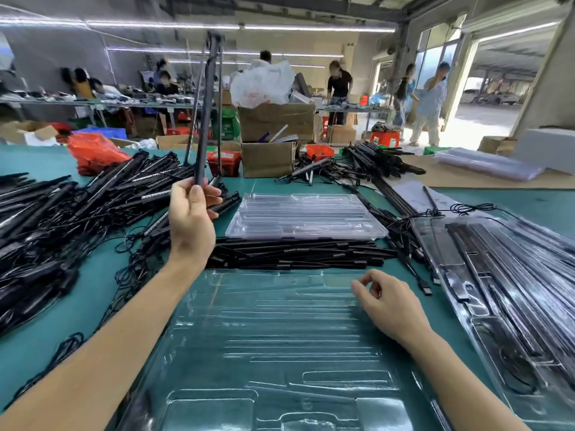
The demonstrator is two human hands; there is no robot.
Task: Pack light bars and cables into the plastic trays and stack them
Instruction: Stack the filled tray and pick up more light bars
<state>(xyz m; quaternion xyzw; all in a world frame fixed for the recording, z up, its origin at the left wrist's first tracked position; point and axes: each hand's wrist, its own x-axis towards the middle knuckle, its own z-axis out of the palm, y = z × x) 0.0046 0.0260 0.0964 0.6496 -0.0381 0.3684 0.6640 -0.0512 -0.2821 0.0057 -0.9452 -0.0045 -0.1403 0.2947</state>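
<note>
My left hand (191, 216) grips the lower end of a black light bar (205, 119) and holds it upright above the table. A clear plastic tray (280, 353) with moulded slots lies in front of me, with nothing in it. My right hand (385, 303) rests on the tray's right side with fingers loosely curled, holding nothing. A row of black light bars (295, 253) lies just beyond the tray. A stack of clear trays (305, 216) sits behind that row. At the right is a packed tray (504, 275) holding bars and cables.
A large heap of black bars and cables (62, 213) covers the table's left. More bars (373, 163) lie at the back right. Cardboard boxes (273, 141) and an orange bag (93, 150) stand at the far edge. Several people work at tables beyond.
</note>
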